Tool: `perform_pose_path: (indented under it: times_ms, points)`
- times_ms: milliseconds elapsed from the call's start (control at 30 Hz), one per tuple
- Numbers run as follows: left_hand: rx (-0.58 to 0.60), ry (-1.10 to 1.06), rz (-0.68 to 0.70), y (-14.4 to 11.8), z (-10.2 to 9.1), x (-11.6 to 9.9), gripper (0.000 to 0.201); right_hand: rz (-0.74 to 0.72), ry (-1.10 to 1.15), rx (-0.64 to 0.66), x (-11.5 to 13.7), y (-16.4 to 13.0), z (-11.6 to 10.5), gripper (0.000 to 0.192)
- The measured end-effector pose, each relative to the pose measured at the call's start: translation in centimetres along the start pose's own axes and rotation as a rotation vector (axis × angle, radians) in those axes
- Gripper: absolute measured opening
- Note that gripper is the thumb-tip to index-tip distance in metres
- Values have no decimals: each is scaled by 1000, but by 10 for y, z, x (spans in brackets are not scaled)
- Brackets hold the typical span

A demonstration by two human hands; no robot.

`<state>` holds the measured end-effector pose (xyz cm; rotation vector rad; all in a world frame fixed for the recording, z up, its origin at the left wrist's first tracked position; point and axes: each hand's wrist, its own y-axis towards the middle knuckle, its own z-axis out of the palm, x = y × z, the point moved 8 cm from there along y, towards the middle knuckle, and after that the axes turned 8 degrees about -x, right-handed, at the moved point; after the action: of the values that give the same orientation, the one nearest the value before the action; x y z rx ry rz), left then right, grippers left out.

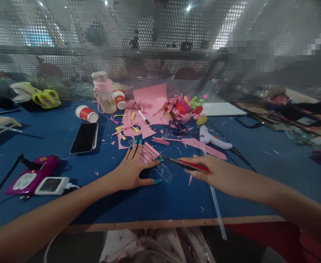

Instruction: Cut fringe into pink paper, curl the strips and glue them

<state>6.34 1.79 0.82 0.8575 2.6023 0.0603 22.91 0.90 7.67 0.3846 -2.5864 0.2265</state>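
My left hand (134, 168) lies flat on the blue table, fingers spread, pressing on a clear plastic ruler (164, 171) that rests over a pink paper piece (148, 151). My right hand (211, 171) grips a red and black utility knife (188, 164), and its tip points left at the ruler's edge beside the pink paper. Pink paper strips (204, 147) lie just beyond the right hand.
A black phone (84, 137), a magenta device (31, 176) with a white gadget (52, 185), a pink bottle (105, 93), a red-white cup (86, 113), scissors (177, 126), a white glue gun (214, 140) and pink scraps (138, 124) surround the hands. Perforated screen (160, 54) behind.
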Motion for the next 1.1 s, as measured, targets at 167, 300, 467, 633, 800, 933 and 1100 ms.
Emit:
perform_pose_path:
  times_ms: [167,300,467,633,800,933,1100]
  points:
    - [6,5,1,0,-3,-2,64,0,-26,53,-3,-4,4,40]
    - [-5,21,14,-1,-5,-5,61,-21,-71,51,1,-2,2,40]
    - [-30,15,11,-2,-2,-2,61,-67,-198,-187,15,5,-19,43]
    - [-67,11,11,-2,0,1,60,51,-313,-288,11,28,-27,52]
    - [-147,86,130,-4,-4,-12,54,-31,-432,-339,1,77,-9,48]
    - [-216,176,102,-7,-8,-14,53,-173,-490,-405,1,121,2,43]
    - [-303,249,7,-6,-14,-5,55,-173,-489,-489,2,169,8,44]
